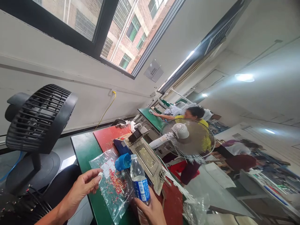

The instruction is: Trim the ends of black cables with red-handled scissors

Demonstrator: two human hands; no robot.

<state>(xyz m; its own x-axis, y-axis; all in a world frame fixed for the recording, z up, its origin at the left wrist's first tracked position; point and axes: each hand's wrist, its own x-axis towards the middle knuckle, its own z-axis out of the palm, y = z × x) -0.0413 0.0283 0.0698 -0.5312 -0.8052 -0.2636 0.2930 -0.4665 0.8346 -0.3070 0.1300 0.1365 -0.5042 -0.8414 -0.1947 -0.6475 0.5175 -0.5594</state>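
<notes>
My two hands at the near end of a crowded green bench (pixel 82 147).

My right hand (pixel 152 211) has its grip closed round a clear water bottle (pixel 140 181) with a blue label, held upright just beside the metal machine (pixel 147 159). My left hand (pixel 82 187) pinches a small white bit at the near edge of a clear plastic bag (pixel 112 184) of red pieces, which lies flat and overhangs the bench's front edge. A blue cup (pixel 123 162) lies on its side touching the bag. A black fan (pixel 38 120) stands left, off the bench; bare green shows only along the left edge.
</notes>
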